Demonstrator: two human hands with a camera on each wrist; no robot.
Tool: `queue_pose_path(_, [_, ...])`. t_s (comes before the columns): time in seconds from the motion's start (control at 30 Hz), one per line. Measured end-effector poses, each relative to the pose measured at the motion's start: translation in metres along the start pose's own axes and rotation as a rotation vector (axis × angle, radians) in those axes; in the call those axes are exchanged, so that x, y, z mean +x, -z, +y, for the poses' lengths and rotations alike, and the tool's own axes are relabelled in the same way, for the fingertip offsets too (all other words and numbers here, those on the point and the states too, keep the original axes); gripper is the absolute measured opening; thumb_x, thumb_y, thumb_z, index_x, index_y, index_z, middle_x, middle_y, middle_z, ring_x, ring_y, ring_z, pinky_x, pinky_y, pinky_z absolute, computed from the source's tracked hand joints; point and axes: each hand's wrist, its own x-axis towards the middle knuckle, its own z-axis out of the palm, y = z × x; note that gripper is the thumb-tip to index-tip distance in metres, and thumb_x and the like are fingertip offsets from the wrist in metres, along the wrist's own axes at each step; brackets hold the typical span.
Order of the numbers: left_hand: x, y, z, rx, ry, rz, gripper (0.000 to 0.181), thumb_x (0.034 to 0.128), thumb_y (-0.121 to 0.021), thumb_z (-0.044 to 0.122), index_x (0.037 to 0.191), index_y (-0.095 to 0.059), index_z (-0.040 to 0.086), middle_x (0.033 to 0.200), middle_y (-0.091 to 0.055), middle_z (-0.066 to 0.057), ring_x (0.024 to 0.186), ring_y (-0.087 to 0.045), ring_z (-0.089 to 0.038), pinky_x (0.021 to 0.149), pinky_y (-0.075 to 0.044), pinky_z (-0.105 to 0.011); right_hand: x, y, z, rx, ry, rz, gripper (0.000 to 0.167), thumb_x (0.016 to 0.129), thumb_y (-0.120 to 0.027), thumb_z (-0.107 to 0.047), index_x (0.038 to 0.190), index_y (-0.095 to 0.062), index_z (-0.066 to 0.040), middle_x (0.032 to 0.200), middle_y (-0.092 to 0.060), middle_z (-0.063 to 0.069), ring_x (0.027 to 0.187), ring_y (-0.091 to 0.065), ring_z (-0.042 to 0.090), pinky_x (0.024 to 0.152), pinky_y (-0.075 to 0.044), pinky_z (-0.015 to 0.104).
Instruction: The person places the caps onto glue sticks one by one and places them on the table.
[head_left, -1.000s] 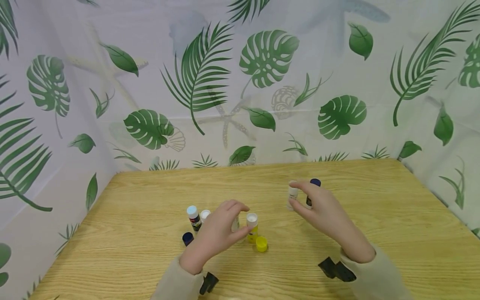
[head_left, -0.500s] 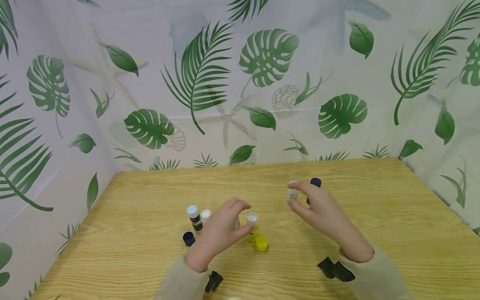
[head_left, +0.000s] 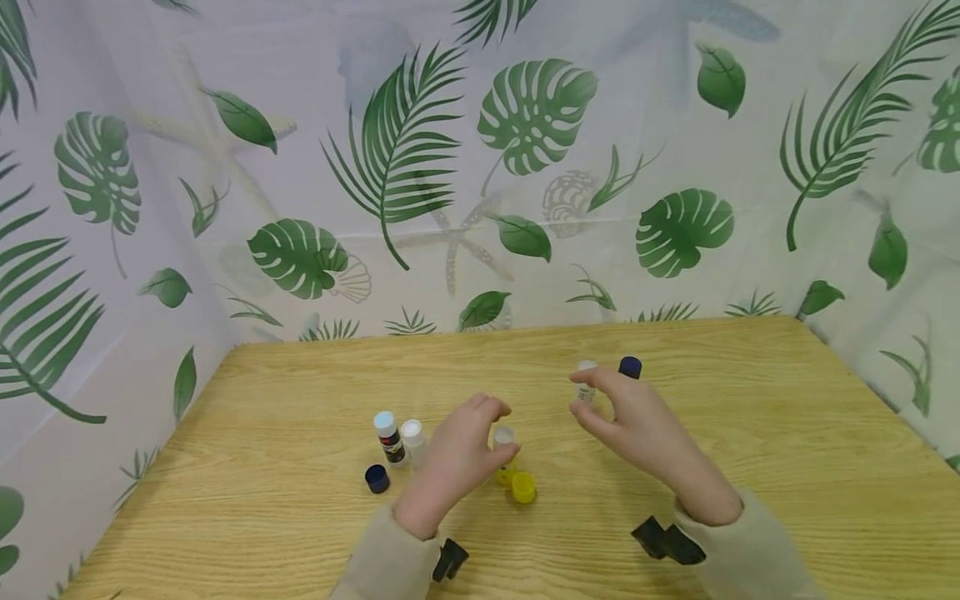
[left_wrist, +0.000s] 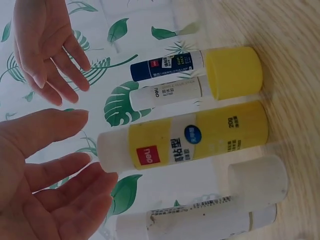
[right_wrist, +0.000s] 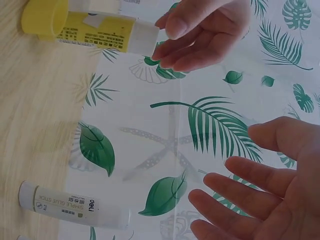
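My left hand (head_left: 457, 454) hovers around the top of an uncapped yellow glue stick (left_wrist: 200, 137), thumb and fingers parted on either side of its white end. Contact with it cannot be made out. The glue stick stands upright, and a yellow cap (head_left: 523, 488) sits in front of it. Farther right, my right hand (head_left: 637, 417) is held with fingers spread beside a standing white glue stick (right_wrist: 75, 206), a gap showing between them in the right wrist view. A dark-blue-capped glue stick (head_left: 631, 367) is partly hidden behind that hand.
Left of my left hand stand a dark-labelled glue stick with a pale top (head_left: 389, 437) and a white glue stick (head_left: 412, 435). A dark blue cap (head_left: 377, 478) lies before them. A white cap (left_wrist: 257, 182) shows in the left wrist view. Leaf-printed cloth (head_left: 450, 275) borders the wooden table.
My left hand has shifted right, from the white glue stick toward the top of the yellow one. My right hand has drifted slightly left. The glue sticks and caps stay put.
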Motion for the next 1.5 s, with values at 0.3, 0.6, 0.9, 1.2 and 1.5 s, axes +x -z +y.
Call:
queue_pose_path(0.3, [0.001, -0.009, -0.004, 0.003, 0.008, -0.043, 0.034, 0.0780, -0.068, 0.019, 0.106, -0.058, 0.002, 0.103, -0.057, -0.008, 0.088, -0.055, -0.018, 0.071, -0.047, -0.026, 0.000, -0.004, 0.001, 0.003, -0.004, -0.016, 0.029, 0.085, -0.060, -0.015, 0.110, -0.058, -0.002, 0.109, -0.058, 0.012, 0.105, -0.051, 0.029, 0.081, -0.043, 0.044])
queue_pose_path(0.6, [0.001, -0.012, -0.009, 0.024, -0.001, -0.096, 0.039, 0.0768, -0.070, 0.016, 0.109, -0.056, 0.001, 0.104, -0.059, -0.009, 0.090, -0.057, -0.019, 0.074, -0.046, -0.028, 0.002, -0.007, 0.001, -0.014, 0.012, -0.016, 0.028, 0.083, -0.061, -0.013, 0.108, -0.059, 0.000, 0.107, -0.059, 0.013, 0.101, -0.053, 0.028, 0.078, -0.045, 0.043])
queue_pose_path(0.9, [0.002, -0.016, -0.012, 0.007, -0.008, -0.126, 0.038, 0.0763, -0.070, 0.011, 0.109, -0.054, 0.001, 0.101, -0.060, -0.009, 0.085, -0.056, -0.016, 0.070, -0.046, -0.025, 0.002, -0.008, 0.000, -0.009, -0.004, -0.026, 0.028, 0.084, -0.061, -0.013, 0.108, -0.058, 0.001, 0.107, -0.059, 0.014, 0.102, -0.053, 0.029, 0.080, -0.044, 0.044])
queue_pose_path(1.2, [0.002, -0.018, -0.014, -0.009, -0.048, -0.110, 0.030, 0.0756, -0.069, 0.007, 0.101, -0.055, 0.003, 0.089, -0.060, -0.006, 0.076, -0.055, -0.014, 0.064, -0.044, -0.022, 0.003, -0.009, 0.000, -0.010, -0.010, -0.019, 0.028, 0.083, -0.061, -0.012, 0.107, -0.059, 0.002, 0.106, -0.059, 0.014, 0.101, -0.053, 0.029, 0.079, -0.045, 0.044])
queue_pose_path(1.5, [0.002, -0.019, -0.013, -0.010, -0.061, -0.075, 0.026, 0.0754, -0.070, 0.008, 0.097, -0.056, 0.005, 0.085, -0.060, -0.003, 0.073, -0.055, -0.012, 0.062, -0.044, -0.021, 0.002, -0.008, 0.001, -0.013, -0.006, -0.024, 0.028, 0.083, -0.061, -0.013, 0.108, -0.058, 0.001, 0.106, -0.060, 0.014, 0.101, -0.054, 0.029, 0.079, -0.045, 0.044])
